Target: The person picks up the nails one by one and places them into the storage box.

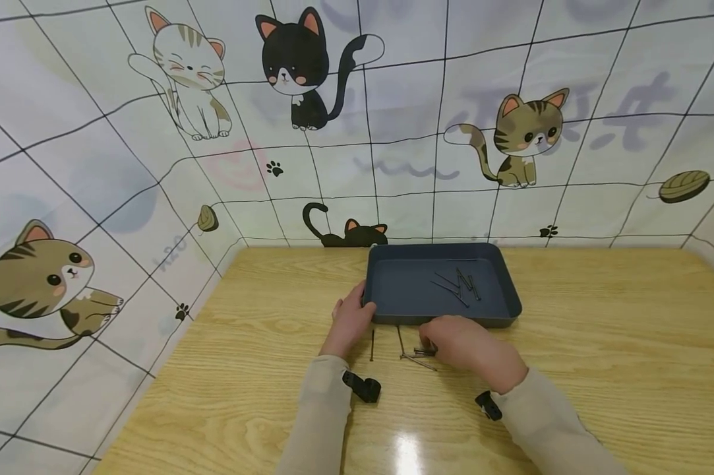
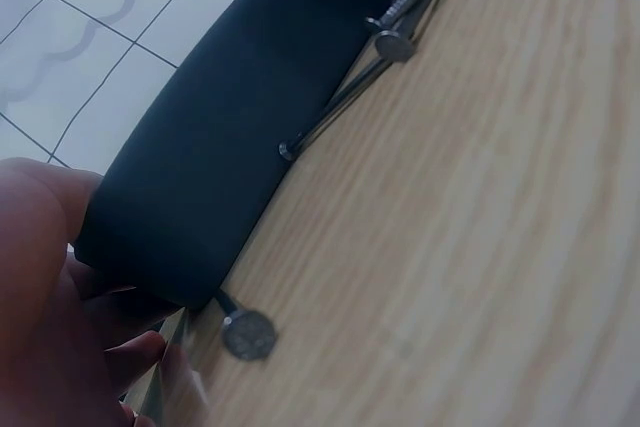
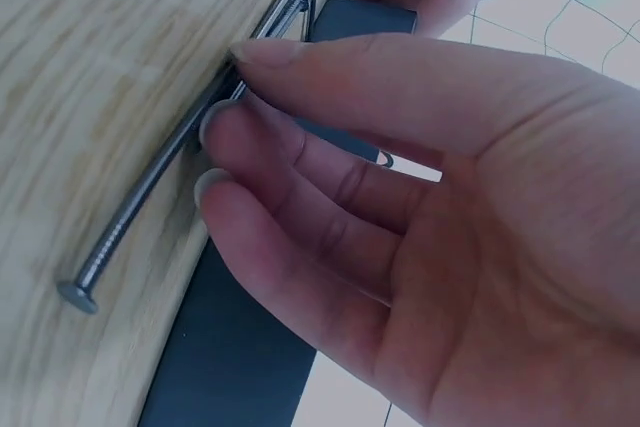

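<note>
"Start with the head view. Where's the tray?"

"The dark blue-grey tray (image 1: 386, 284) sits right of centre on the wooden worktop (image 1: 600, 343), against the cat-print backdrop (image 1: 404, 86). A loose cluster of nails (image 1: 475, 289) lies in its right half."

"And the hands?"

"The left hand (image 1: 352, 321) grips the tray's near left corner, thumb at the front. The right hand (image 1: 466, 343) is just below the tray's near edge, its fingers pinching a few nails (image 1: 424, 352) whose ends poke out leftward. More loose nails (image 1: 372, 346) lie on the worktop, lower centre."

"What does the left wrist view add?"

"The left hand, at the left edge, holds the tray's corner. One nail head (image 2: 249, 334) shows at lower centre, close by that corner; other nails crowd the upper right, near the right hand's fingertip at the top."

"And the right wrist view?"

"Thumb and fingertips come together on nails at upper centre. A long nail (image 3: 140, 207) runs to its head at lower left; I can't tell whether it's among those pinched. The tray's dark wall shows at the bottom, the left hand at upper right."
</note>
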A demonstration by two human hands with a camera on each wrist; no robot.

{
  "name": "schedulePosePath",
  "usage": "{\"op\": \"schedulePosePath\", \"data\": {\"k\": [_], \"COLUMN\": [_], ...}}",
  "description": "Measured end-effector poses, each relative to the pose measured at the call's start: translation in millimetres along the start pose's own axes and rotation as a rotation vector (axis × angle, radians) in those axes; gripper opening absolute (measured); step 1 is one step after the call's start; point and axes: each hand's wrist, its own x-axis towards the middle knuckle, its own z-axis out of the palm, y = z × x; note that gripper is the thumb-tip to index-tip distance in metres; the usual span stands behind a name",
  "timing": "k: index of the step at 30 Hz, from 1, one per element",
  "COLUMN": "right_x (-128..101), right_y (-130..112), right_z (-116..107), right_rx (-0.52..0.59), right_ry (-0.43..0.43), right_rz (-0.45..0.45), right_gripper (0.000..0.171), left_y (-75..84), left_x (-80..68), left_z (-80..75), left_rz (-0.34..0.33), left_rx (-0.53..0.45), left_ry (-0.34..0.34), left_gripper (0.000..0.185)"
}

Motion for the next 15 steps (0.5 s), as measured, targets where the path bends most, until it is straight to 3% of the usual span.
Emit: {"op": "schedulePosePath", "data": {"k": [15], "right_x": [0.3], "right_y": [2.0], "right_z": [-0.1], "right_rx": [0.092], "right_ry": [-0.054], "right_rz": [0.026], "right_gripper": [0.023], "left_y": [0.6], "left_x": [0.8], "left_z": [0.5], "left_rz": [-0.006], "left_rx": [0.007], "left_ry": [-0.003], "left_gripper": [0.055]}}
